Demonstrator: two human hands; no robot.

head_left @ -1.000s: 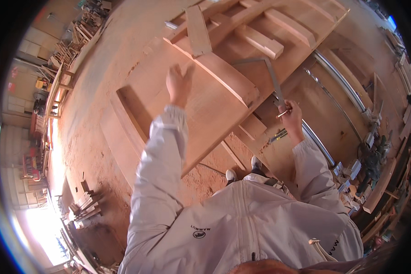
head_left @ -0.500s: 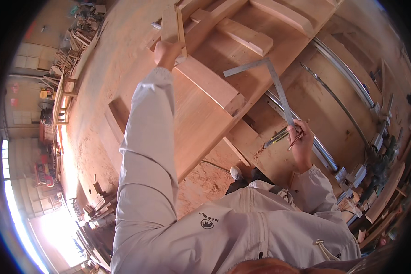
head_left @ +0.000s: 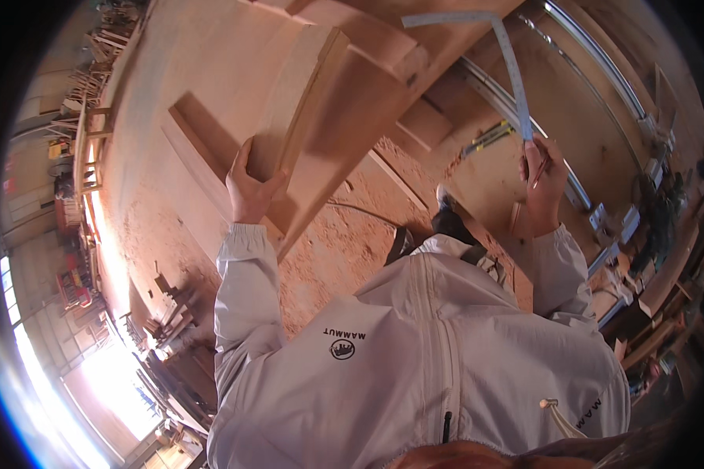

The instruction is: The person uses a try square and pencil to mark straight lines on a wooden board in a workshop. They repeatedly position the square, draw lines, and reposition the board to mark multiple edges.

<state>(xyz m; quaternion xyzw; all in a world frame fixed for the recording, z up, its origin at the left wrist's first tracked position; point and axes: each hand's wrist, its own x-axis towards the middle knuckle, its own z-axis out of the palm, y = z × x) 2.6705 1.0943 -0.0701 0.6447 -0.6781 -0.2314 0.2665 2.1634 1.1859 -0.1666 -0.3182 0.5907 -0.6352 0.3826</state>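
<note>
My left hand point(head_left: 254, 187) is closed around the near end of a wooden board point(head_left: 299, 90), its thumb on the right side and its fingers on the left. The board lies lengthwise away from me over a large wooden panel point(head_left: 352, 148). In my right hand point(head_left: 546, 176) is an L-shaped metal square point(head_left: 510, 66), gripped by the end of one leg. A thin reddish pencil point(head_left: 538, 173) is held in the same hand. The square's other leg reaches left above the panel's far part, near a wooden block point(head_left: 383, 51).
Another timber piece point(head_left: 199, 156) lies left of my left hand. On the right are metal rails point(head_left: 602, 59) and a yellow-and-black tool point(head_left: 486, 137). Sawdust point(head_left: 328, 258) covers the floor near my feet. Wood scraps point(head_left: 172, 313) are piled at the left.
My left hand has come back toward me, bringing the board along over the panel. My right hand, still with the square and pencil, has moved slightly up and right. The view has shifted too.
</note>
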